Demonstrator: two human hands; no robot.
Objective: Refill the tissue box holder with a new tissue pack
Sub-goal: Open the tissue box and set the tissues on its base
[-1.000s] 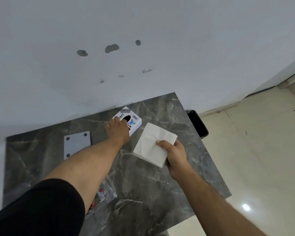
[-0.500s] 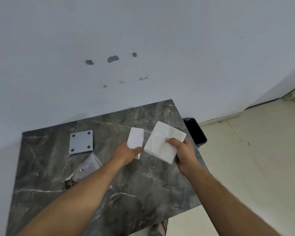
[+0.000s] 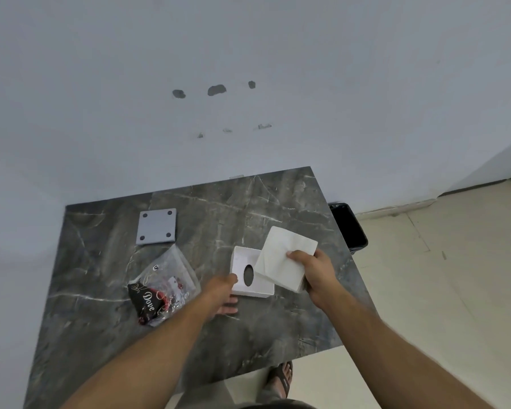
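Observation:
A white tissue box holder [image 3: 250,273] lies upside down on the dark marble table [image 3: 101,290], its hollow inside and oval slot facing up. My left hand [image 3: 223,293] grips its near left edge. My right hand [image 3: 313,271] holds a white stack of tissues [image 3: 283,262] tilted over the holder's right side, the stack overlapping the holder's rim. A grey square base plate [image 3: 157,226] with a hole in each corner lies flat at the far left of the table.
An empty clear plastic wrapper [image 3: 163,286] with a dark "Dove" label lies left of the holder. A black bin [image 3: 348,227] stands on the floor past the table's right edge. My sandalled foot [image 3: 281,379] shows beneath the near edge.
My left hand picked the holder up from the far side of the table, turned it over and set it hollow side up nearer to me. The tissue stack now hangs over it.

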